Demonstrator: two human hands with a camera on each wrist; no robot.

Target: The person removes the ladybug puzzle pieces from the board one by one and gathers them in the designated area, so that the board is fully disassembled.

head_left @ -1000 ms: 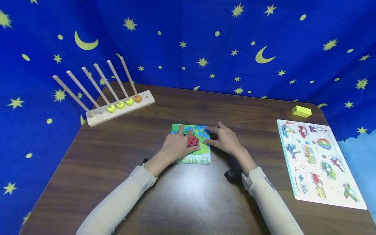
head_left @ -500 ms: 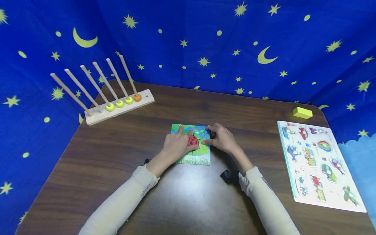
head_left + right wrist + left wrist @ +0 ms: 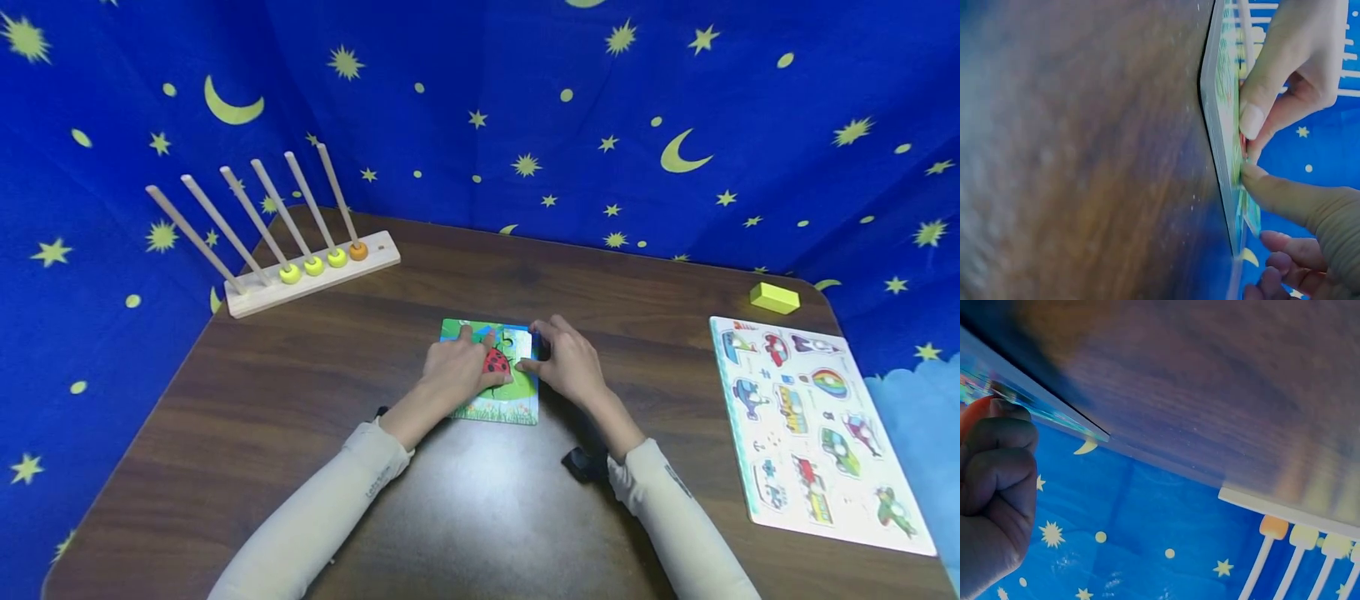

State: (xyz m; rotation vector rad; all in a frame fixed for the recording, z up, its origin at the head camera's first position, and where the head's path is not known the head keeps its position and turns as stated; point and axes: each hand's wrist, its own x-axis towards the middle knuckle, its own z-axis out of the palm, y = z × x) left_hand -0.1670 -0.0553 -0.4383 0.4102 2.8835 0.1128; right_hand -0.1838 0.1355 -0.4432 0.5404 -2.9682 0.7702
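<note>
A small square jigsaw puzzle with a red ladybug on a green leaf lies flat on the table. My left hand rests on its left half, with two fingers stretched over the top and the thumb beside the ladybug. In the left wrist view the outer fingers of the left hand look bent. My right hand is at the puzzle's right edge. Between its thumb and fingers it pinches a jigsaw piece at the upper right corner, tilted up from the board.
A wooden peg rack with yellow and orange beads stands at the back left. At the right lie a white picture board with vehicle shapes and a yellow block. A blue starry curtain hangs behind the table.
The upper right jigsaw piece has tipped up in my right hand and now catches the light. My left hand keeps its place on the puzzle. The head view has shifted slightly.
</note>
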